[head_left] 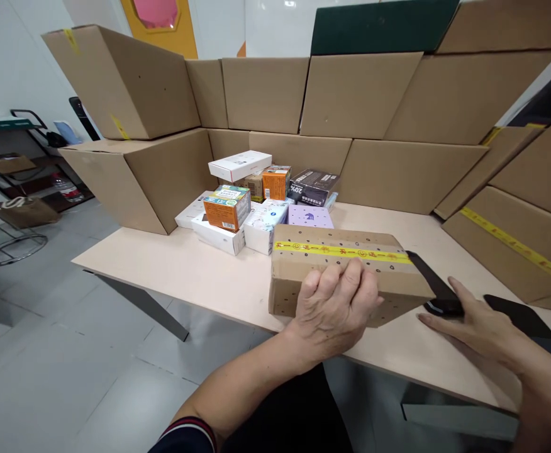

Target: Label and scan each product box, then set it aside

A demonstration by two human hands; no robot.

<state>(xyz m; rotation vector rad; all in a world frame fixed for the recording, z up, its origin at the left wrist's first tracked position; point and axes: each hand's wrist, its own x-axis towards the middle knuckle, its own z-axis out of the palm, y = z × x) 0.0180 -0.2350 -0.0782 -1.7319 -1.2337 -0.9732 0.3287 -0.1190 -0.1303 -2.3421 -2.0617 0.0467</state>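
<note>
A small cardboard box (341, 261) sealed with yellow printed tape lies near the front edge of the pale table (195, 270). My left hand (334, 308) grips its near side, fingers curled over the top edge. My right hand (473, 321) rests to the right of the box, fingers closed round a black handheld device (433, 289) that touches the box's right end. What kind of device it is stays unclear.
A pile of small retail boxes (256, 201) sits behind the sealed box. Large cardboard cartons (360, 94) wall in the table's back and both sides. A dark flat object (521, 314) lies at the right. Metal racks (16, 170) stand on the grey floor at left.
</note>
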